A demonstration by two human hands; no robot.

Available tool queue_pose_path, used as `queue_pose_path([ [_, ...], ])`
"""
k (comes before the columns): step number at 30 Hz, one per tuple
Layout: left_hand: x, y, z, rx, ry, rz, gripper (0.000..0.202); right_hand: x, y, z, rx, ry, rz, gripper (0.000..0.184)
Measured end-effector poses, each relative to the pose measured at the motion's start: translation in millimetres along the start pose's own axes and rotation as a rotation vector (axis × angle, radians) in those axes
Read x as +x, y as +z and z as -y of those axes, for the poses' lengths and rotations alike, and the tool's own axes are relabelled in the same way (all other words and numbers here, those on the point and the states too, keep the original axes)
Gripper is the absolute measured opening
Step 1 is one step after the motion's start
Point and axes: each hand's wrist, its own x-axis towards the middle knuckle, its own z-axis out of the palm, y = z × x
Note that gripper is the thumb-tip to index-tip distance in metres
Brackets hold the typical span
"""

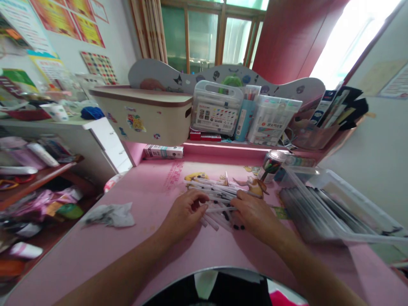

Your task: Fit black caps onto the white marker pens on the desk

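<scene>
A loose heap of white marker pens [213, 192] lies on the pink desk [149, 199] right in front of me. My left hand [185, 212] rests on the heap's left side, fingers curled round a few of the pens. My right hand [253, 214] covers the heap's right side, fingers bent down over the pens. The two hands almost meet above the pile, and several pens stick out beyond them toward the back.
An open clear plastic marker case [318, 204] holding rows of pens lies at the right. A round tin of pens [270, 163] stands behind it. Boxed marker sets [216, 108] line the back shelf. A crumpled tissue [110, 214] lies at the left.
</scene>
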Motion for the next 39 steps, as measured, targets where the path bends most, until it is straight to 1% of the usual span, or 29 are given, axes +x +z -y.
queue_pose_path([
  [3, -0.5, 2.3, -0.9, -0.021, -0.02, 0.019, 0.013, 3.2, 4.0, -1.7, -0.025, 0.025, 0.025, 0.017],
  [6, -1.6, 3.6, -3.9, -0.029, -0.012, 0.041, 0.012, 3.8, 8.7, -6.0, -0.038, 0.015, 0.018, 0.018],
  [8, -2.7, 3.3, -6.3, -0.058, -0.007, 0.048, 0.01, 4.2, 12.6, -9.9, -0.028, 0.02, -0.01, 0.016],
  [9, -3.3, 2.9, -7.3, -0.091, -0.019, 0.059, 0.008, 4.4, 14.2, -11.8, -0.01, 0.024, -0.048, 0.014],
  [10, -3.9, 2.7, -8.1, -0.137, -0.043, 0.079, 0.006, 4.7, 15.3, -13.3, 0.018, 0.021, -0.103, 0.012],
  [12, -5.0, 3.0, -8.7, -0.245, -0.12, 0.135, 0.011, 5.0, 16.4, -14.1, 0.105, -0.007, -0.235, 0.009],
  [14, -5.8, 5.2, -7.8, -0.357, -0.213, 0.176, 0.015, 5.1, 17.0, -10.4, 0.23, -0.043, -0.317, 0.006],
  [15, -6.0, 7.0, -7.1, -0.418, -0.254, 0.185, 0.018, 5.1, 17.5, -6.9, 0.296, -0.062, -0.319, 0.006],
  [18, -6.2, 13.3, -6.0, -0.648, -0.351, 0.177, 0.04, 5.0, 21.1, 5.6, 0.463, -0.13, -0.272, 0.007],
  [19, -6.0, 14.7, -6.4, -0.726, -0.383, 0.166, 0.042, 5.0, 22.4, 8.7, 0.505, -0.166, -0.26, 0.01],
  [21, -4.7, 15.2, -8.2, -0.845, -0.456, 0.109, 0.034, 4.9, 23.9, 11.0, 0.571, -0.218, -0.268, 0.016],
  [22, -3.4, 14.0, -9.1, -0.889, -0.489, 0.066, 0.03, 4.8, 23.9, 10.0, 0.59, -0.222, -0.285, 0.017],
  [24, 0.4, 9.5, -10.1, -0.962, -0.513, -0.064, 0.026, 4.2, 22.8, 5.4, 0.583, -0.197, -0.33, 0.016],
  [26, 5.5, 3.7, -9.6, -1.016, -0.502, -0.247, 0.021, 3.2, 21.8, 0.6, 0.528, -0.172, -0.352, 0.013],
  [28, 10.8, -1.3, -8.1, -1.065, -0.54, -0.392, 0.019, 1.8, 22.2, -1.1, 0.461, -0.168, -0.316, 0.014],
  [29, 13.0, -3.1, -7.3, -1.089, -0.571, -0.442, 0.019, 1.2, 23.0, -0.8, 0.431, -0.171, -0.286, 0.014],
  [32, 17.4, -5.5, -5.9, -1.153, -0.65, -0.504, 0.023, 0.1, 26.8, 1.3, 0.355, -0.154, -0.226, 0.016],
  [36, 17.8, -5.6, -6.2, -1.184, -0.674, -0.502, 0.026, 0.7, 30.4, -5.0, 0.25, -0.087, -0.225, 0.022],
  [39, 16.5, -5.6, -7.8, -1.194, -0.671, -0.494, 0.027, 1.1, 30.8, -13.1, 0.209, -0.067, -0.205, 0.023],
])
